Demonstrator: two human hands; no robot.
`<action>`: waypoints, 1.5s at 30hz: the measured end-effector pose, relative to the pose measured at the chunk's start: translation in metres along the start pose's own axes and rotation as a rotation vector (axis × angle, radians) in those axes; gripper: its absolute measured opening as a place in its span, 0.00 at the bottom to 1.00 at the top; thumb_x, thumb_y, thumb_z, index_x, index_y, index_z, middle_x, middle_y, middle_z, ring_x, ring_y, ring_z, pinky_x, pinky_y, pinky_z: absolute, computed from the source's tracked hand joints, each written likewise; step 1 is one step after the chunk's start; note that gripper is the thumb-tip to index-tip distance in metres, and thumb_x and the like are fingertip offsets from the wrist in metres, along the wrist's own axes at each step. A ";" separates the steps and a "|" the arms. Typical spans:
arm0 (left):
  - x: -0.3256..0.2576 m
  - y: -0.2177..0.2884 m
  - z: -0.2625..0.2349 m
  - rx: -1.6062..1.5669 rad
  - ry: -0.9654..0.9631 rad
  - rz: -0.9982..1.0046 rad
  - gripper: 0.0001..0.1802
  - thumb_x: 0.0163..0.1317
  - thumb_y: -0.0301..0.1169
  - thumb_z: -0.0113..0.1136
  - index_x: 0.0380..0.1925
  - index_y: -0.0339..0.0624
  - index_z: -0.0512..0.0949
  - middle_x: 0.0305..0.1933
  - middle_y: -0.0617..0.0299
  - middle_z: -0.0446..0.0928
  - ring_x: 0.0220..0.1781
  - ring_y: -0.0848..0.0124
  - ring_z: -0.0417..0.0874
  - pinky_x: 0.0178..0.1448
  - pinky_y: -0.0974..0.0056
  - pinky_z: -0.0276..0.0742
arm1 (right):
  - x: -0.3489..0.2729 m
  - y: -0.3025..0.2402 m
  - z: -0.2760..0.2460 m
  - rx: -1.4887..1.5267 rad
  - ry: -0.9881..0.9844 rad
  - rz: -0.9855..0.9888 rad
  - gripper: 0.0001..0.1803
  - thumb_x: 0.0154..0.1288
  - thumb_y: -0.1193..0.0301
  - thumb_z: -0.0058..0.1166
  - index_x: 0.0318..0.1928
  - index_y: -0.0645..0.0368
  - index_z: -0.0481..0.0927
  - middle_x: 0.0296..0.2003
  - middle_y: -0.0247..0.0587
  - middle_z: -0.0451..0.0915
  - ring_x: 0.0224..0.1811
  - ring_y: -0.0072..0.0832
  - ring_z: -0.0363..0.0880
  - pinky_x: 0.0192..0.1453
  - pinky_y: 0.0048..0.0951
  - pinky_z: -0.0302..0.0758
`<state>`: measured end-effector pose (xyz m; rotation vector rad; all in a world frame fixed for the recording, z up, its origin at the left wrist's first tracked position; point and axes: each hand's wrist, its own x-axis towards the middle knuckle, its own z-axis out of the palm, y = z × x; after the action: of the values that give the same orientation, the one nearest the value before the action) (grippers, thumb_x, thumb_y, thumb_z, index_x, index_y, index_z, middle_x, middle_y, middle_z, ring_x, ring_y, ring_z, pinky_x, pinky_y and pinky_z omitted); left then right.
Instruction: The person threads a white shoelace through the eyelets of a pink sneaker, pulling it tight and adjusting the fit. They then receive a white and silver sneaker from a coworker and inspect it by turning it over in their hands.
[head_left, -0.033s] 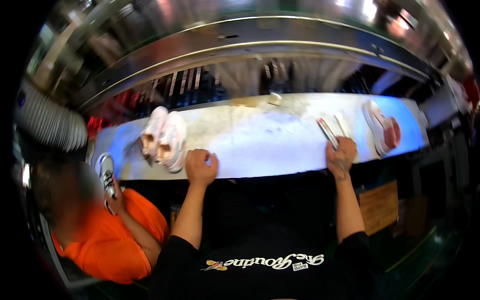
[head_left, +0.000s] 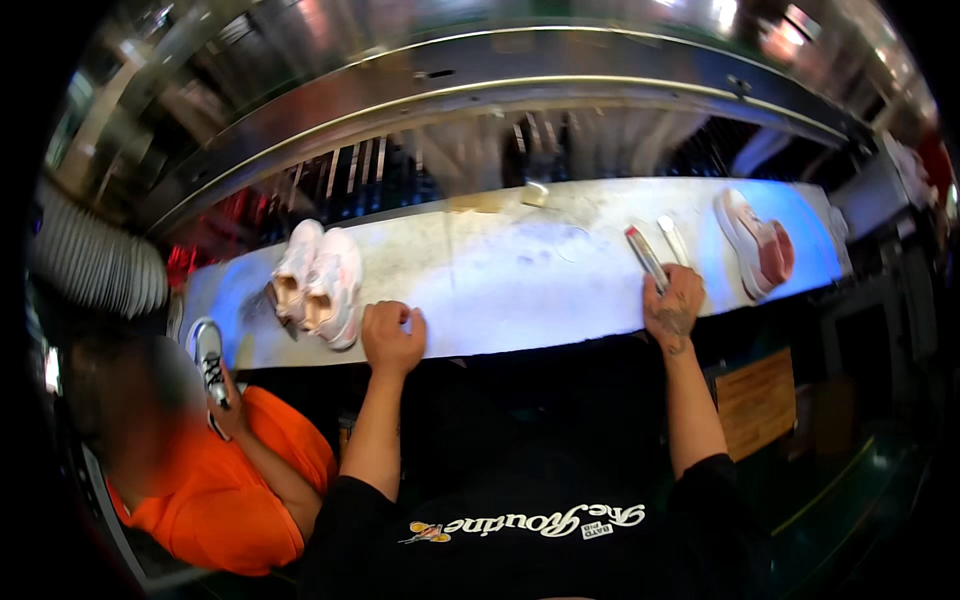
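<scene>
On the near edge of a pale worktable [head_left: 500, 290], my left hand [head_left: 393, 338] rests with its fingers curled in and its thumb raised. I see nothing in it. My right hand [head_left: 674, 308] is closed around the near end of a slim silver tool with a red tip [head_left: 645, 255], whose exact kind I cannot make out. A thin white stick-shaped tool [head_left: 672, 238] lies just beyond those fingers. Left of my left hand stands a pair of pale pink-and-white sneakers [head_left: 332, 285]. To the right of my right hand is a white shoe with a dusty-pink heel [head_left: 755, 245].
At the left, a person in an orange shirt [head_left: 235, 495] holds a grey sneaker with black laces [head_left: 208, 360]. A small pale object [head_left: 536, 194] sits at the table's far edge. Behind runs a metal rail [head_left: 520, 95]; a ribbed hose [head_left: 95, 255] bulges at the far left.
The whole view has shifted slightly, with the tabletop items a little further left. Both hands keep the same pose, and the right one still grips the slim tool.
</scene>
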<state>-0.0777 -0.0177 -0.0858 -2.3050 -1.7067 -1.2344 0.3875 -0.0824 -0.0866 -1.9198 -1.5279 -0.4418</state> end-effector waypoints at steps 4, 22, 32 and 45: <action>-0.009 0.007 0.001 -0.003 -0.009 0.001 0.09 0.58 0.28 0.69 0.27 0.43 0.76 0.30 0.57 0.79 0.36 0.55 0.78 0.40 0.50 0.74 | -0.017 -0.002 -0.010 0.084 -0.006 0.112 0.12 0.68 0.65 0.64 0.43 0.59 0.80 0.38 0.49 0.80 0.44 0.51 0.79 0.57 0.51 0.70; -0.033 -0.002 0.007 -0.007 -0.019 -0.034 0.09 0.58 0.28 0.70 0.27 0.43 0.77 0.29 0.57 0.79 0.34 0.56 0.79 0.39 0.52 0.75 | 0.002 -0.042 -0.035 0.167 0.173 -0.199 0.18 0.73 0.76 0.60 0.61 0.64 0.84 0.42 0.46 0.78 0.44 0.40 0.75 0.49 0.38 0.74; -0.043 -0.011 0.015 0.012 -0.002 -0.003 0.09 0.56 0.29 0.69 0.26 0.44 0.76 0.29 0.57 0.77 0.35 0.54 0.77 0.40 0.50 0.73 | -0.030 -0.013 0.018 -0.065 -0.046 0.068 0.25 0.68 0.67 0.62 0.64 0.62 0.81 0.51 0.50 0.80 0.56 0.48 0.77 0.62 0.52 0.72; -0.044 -0.014 0.013 -0.037 -0.045 -0.009 0.08 0.59 0.27 0.66 0.28 0.40 0.75 0.30 0.53 0.76 0.37 0.53 0.76 0.41 0.49 0.72 | -0.028 -0.066 0.100 -0.109 -0.339 -0.184 0.12 0.67 0.61 0.66 0.47 0.51 0.88 0.44 0.41 0.81 0.54 0.42 0.75 0.60 0.49 0.68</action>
<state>-0.0858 -0.0415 -0.1263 -2.3657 -1.7251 -1.2355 0.3044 -0.0292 -0.1606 -2.0230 -1.9444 -0.2927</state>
